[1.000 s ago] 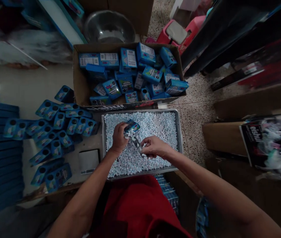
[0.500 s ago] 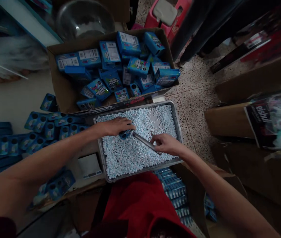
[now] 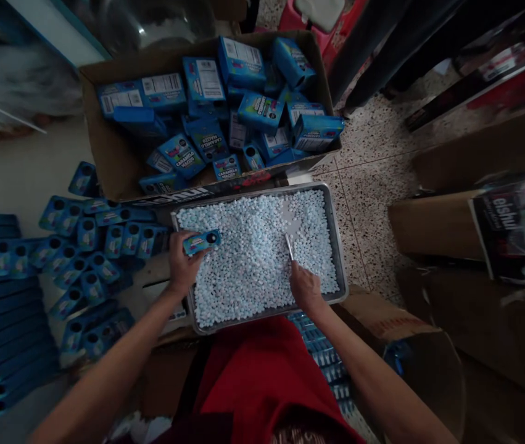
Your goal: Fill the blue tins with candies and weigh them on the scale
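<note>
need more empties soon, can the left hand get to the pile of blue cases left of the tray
Probably yes. The left hand holds a blue case at the tray's left edge; the pile of blue cases lies just beside it, nothing between.

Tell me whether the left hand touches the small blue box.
Touching: the head view shows the left hand with its grip closed on the small blue box.

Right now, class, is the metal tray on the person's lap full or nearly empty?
Full: the metal tray is covered almost edge to edge with small pale blue-white candies; only a small bare patch shows near its far side.
</note>
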`<act>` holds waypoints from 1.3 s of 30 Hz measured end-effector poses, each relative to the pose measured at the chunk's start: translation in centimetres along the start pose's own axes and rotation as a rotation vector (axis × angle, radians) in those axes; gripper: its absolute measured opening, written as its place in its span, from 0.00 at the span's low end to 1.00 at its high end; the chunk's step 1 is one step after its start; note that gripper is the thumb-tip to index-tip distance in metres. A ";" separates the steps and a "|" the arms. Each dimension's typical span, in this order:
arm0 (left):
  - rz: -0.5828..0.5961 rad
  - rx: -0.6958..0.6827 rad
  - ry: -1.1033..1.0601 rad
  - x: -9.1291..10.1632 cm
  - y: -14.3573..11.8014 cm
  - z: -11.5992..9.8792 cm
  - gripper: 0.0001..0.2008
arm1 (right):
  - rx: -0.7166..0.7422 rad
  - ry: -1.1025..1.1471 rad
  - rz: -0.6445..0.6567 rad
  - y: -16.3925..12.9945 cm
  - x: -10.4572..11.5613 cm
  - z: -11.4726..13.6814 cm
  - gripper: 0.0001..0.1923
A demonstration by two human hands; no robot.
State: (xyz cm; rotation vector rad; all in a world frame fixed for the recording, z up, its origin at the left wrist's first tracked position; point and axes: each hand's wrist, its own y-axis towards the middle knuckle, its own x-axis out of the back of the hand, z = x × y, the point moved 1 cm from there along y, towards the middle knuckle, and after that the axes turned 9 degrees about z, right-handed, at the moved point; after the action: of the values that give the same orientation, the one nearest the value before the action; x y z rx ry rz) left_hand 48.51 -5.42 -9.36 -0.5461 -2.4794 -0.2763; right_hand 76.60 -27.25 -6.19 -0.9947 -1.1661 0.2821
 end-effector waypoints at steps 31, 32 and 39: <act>-0.004 -0.106 -0.091 -4.7 1.3 -4.7 0.20 | 0.500 0.757 0.146 -2.4 8.3 4.8 0.04; 0.016 -0.121 -0.083 -4.3 1.2 -4.5 0.21 | 0.482 0.787 0.199 -2.5 8.8 5.1 0.03; 0.087 -0.163 -0.096 -2.9 0.7 -3.8 0.23 | 0.367 0.878 0.434 -4.3 11.1 7.1 0.07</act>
State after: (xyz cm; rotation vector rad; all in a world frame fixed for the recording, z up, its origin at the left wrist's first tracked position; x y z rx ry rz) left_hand 52.91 -6.90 -7.94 -0.7489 -2.5313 -0.4294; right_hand 73.84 -18.84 4.52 -0.8851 -0.0869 0.3364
